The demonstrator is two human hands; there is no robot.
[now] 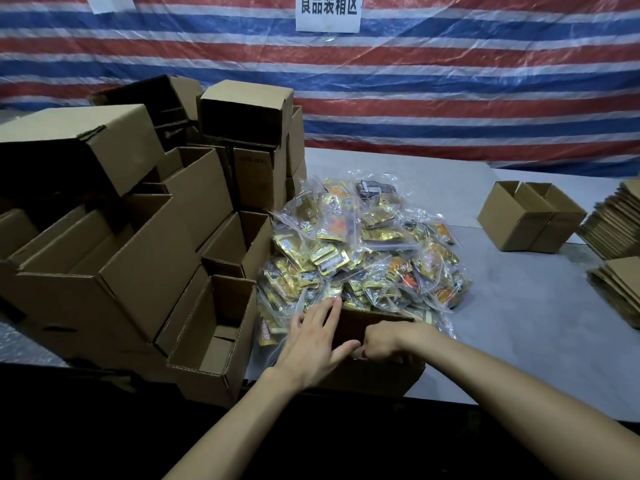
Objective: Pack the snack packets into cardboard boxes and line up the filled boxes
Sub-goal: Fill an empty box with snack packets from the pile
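Note:
A heap of clear bags of gold and orange snack packets (363, 251) lies mid-table. In front of it, at the near edge, stands a cardboard box (381, 372). My left hand (317, 341) lies flat across the box's left end, fingers straight, the fingertips touching a bag at the heap's near side. My right hand (384, 341) is curled over the box's top; whether it holds a flap or a packet I cannot tell. The inside of the box is hidden by both hands.
Several open empty cardboard boxes (131, 237) are stacked on the left. One closed box (530, 216) sits at the right, next to piles of flattened cartons (620, 230). A striped tarp with a paper sign (327, 12) hangs behind the grey table (512, 334).

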